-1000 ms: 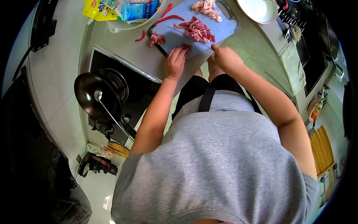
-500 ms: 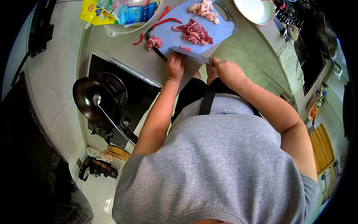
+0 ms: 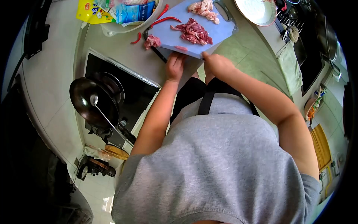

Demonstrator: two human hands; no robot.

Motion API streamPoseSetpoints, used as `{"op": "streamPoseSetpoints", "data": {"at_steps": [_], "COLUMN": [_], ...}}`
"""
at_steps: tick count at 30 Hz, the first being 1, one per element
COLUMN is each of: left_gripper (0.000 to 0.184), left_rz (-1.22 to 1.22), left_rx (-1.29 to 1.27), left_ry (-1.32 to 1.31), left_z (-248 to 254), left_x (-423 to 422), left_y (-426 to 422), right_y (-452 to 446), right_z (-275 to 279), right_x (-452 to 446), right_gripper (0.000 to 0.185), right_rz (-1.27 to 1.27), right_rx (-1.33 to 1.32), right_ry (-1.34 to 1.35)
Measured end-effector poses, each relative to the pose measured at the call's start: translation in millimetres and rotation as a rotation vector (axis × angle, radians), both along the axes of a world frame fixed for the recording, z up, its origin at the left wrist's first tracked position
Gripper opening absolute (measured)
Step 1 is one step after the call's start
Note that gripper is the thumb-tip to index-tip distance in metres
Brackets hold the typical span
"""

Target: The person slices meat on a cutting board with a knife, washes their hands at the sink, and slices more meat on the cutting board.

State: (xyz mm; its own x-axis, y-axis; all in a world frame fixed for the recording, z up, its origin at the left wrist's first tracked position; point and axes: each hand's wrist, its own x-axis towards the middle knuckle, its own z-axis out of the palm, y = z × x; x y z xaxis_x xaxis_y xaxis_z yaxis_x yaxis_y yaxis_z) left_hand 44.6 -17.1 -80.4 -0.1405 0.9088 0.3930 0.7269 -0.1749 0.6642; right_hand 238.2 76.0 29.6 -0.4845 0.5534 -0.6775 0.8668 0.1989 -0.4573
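Pale countertop [image 3: 119, 43] carries a blue-grey cutting board [image 3: 167, 35], with a dark wok [image 3: 84, 102] holding a metal ladle [image 3: 94, 100] over the black hob [image 3: 132, 76]. On the board lie a pile of sliced red meat [image 3: 195, 33], paler pieces [image 3: 203, 10] above it and a small slice [image 3: 181, 48] beside the knife [image 3: 182, 52]. The right hand [image 3: 219, 66] has its fingers closed around the knife's handle at the board's near edge. The left hand [image 3: 174, 67] is by the blade, fingers close together; whether their tips pinch anything cannot be told. A meat chunk [image 3: 152, 42] sits at the board's left edge, near red chillies [image 3: 166, 19]. In a plastic tub [image 3: 112, 28], a yellow packet [image 3: 86, 14] shows a red oval logo and dark characters, and a blue packet [image 3: 136, 14] has pale print; neither is legible.
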Motion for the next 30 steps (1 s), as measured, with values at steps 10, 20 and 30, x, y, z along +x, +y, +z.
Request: {"op": "streamPoseSetpoints", "data": {"at_steps": [10,20,30], "left_gripper": [0.022,0.025,0.020], "left_rz": [-0.016,-0.112,0.239], "left_rx": [-0.038,-0.169,-0.196], "left_ry": [0.071,0.009,-0.311], "left_z": [-3,38,74], "left_x": [-3,-9,-2], "left_y": [-1,-5,36], "right_y": [5,28,35], "right_z": [18,4,42], "right_x": [11,-4,0], "right_gripper": [0.023,0.025,0.034], "right_rz": [0.066,0.035,-0.216], "right_rx": [-0.011,0.065,0.139], "right_ry": [-0.051,0.088,0.221]}}
